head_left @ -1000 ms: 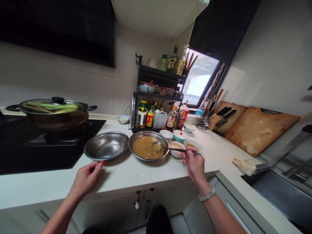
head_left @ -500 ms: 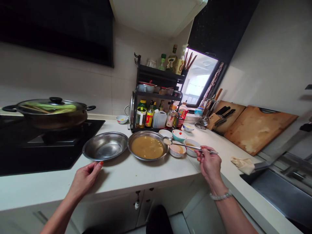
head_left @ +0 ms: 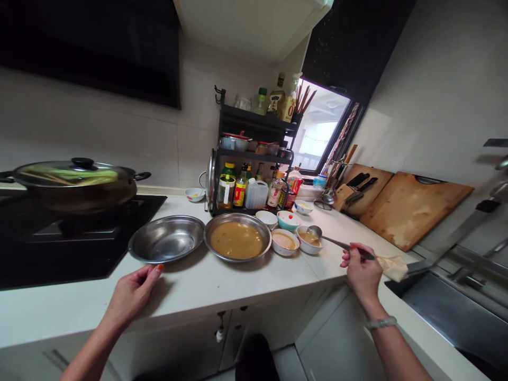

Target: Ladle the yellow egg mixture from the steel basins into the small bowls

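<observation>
My right hand (head_left: 363,272) is closed around the handle of a small metal ladle (head_left: 335,241). The ladle's head is at a white bowl (head_left: 311,250) of tan liquid, over its near-right part. Beside it sits another patterned bowl (head_left: 283,251) of paler, pinkish-tan liquid. A wide metal basin (head_left: 237,259) holds brownish liquid with small pale bits. To its left stands an empty metal basin (head_left: 166,239). Just in front of that one, my left hand (head_left: 133,291) has curled fingers with the thumb against them, and nothing shows in it; whether the thumb touches the rim I cannot tell.
A lidded pan (head_left: 77,185) with greens inside sits on the black stove (head_left: 91,254). Behind the bowls stands a black rack (head_left: 257,156) of bottles and jars. On the right are a knife block (head_left: 344,197), a cutting board (head_left: 416,209), a cloth (head_left: 392,268) and a sink (head_left: 444,312).
The ladle, level and filled with pale liquid over the metal basin's right rim, has moved right to the white bowl and now tilts over. My left hand has stayed by the empty basin.
</observation>
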{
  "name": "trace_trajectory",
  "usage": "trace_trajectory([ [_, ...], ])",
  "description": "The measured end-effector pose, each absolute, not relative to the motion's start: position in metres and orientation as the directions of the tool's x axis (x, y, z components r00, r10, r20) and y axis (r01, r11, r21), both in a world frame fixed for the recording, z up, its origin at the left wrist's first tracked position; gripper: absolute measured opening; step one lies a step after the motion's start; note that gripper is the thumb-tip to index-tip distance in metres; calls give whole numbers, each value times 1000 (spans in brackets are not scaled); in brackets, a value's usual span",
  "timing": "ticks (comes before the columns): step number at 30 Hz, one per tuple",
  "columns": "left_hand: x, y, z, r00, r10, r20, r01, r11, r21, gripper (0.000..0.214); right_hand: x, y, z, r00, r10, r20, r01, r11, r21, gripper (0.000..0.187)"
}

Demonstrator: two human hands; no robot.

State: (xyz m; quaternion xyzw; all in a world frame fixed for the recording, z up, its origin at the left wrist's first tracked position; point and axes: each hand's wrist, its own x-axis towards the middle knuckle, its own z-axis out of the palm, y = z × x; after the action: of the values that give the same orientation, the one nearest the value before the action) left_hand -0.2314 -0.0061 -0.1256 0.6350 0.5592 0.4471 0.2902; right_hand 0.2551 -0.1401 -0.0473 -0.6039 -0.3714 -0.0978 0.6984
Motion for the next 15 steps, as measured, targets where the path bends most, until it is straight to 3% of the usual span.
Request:
trace_trajectory([
  [3,-232,-6,-125,-27,969,244,448,-206,870,47,250,-147,-54,556,374,742,739,186,-647,26],
  [7,-232,-6,-126,-21,971,238,452,-203,868,47,235,-148,-53,386,406,828,820,260,-510,16],
  [11,-233,-4,-128,-19,971,240,437,-208,875,46,204,-137,-50,403,414,816,719,409,-562,14],
  [15,-233,-3,-130,-17,969,245,430,-214,877,46,170,-115,-59,397,547,737,561,491,-666,15],
])
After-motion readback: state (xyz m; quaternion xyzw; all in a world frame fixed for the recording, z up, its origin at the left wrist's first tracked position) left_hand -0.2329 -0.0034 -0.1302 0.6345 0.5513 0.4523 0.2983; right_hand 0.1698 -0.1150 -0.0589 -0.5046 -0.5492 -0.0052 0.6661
